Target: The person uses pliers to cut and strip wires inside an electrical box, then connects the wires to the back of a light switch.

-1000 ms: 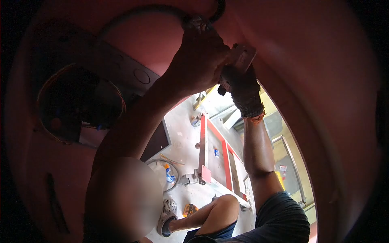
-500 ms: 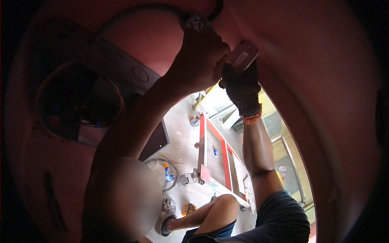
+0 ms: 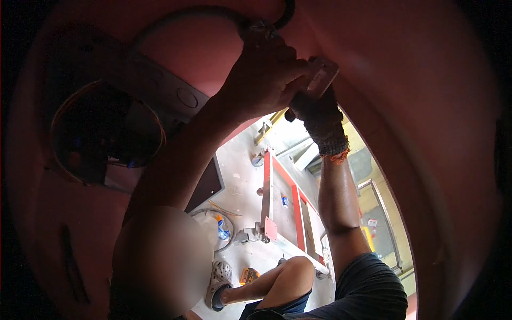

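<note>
In dim light, my bare left hand is raised with its fingers closed around a shiny fitting on a dark cable. Its thumb side reaches the left edge of a small, flat rectangular object. My right hand, in a dark knitted glove with an orange cuff, grips that object from below. The object is tilted, and its lower part is hidden by the glove and shadow. The fingertips of both hands are hard to make out.
Reddish curved walls surround the arms. A grey panel and a round opening are at left. Through the large opening below appear a red and white wheeled frame, a bucket, an orange tool, a shoe and bent legs.
The rectangular object has shifted and turned slightly. My gloved right hand has moved a little down and right, and the thumb side of my left hand extends further right.
</note>
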`<act>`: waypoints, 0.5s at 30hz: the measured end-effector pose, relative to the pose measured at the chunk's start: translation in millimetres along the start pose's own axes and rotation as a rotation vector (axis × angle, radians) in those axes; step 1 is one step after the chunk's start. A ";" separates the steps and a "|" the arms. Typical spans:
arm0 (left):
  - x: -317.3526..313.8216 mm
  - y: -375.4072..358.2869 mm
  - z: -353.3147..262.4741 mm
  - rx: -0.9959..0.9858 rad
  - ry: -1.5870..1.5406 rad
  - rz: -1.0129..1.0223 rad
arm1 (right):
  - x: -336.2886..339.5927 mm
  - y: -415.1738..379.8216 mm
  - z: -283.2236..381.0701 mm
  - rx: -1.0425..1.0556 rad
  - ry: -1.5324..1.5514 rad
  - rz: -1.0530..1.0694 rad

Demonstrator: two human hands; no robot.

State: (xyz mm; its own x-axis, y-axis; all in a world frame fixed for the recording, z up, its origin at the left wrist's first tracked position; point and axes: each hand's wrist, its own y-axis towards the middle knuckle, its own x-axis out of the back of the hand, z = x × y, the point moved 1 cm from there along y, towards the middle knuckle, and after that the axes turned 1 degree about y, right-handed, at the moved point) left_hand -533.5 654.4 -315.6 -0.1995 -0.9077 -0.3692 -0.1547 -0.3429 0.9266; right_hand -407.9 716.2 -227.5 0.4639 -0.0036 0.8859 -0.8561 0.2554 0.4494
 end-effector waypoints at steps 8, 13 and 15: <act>144.7 21.9 -87.8 0.356 -0.010 0.417 | -7.1 -23.1 -88.8 0.624 -1.079 -0.164; 127.8 -28.2 -95.1 0.495 -0.142 0.687 | -75.9 -78.8 -91.0 0.429 -1.296 -0.155; 125.3 -42.2 -99.0 0.515 -0.200 0.749 | -98.9 -109.9 -58.5 0.135 -1.588 -0.172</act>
State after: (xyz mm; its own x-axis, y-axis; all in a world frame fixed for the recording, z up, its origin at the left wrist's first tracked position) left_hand -456.2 531.2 -393.8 -0.5768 -0.7737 0.2622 -0.3188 0.5087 0.7998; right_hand -346.4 745.0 -371.2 -0.0695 -0.9976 0.0046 -0.8742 0.0631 0.4815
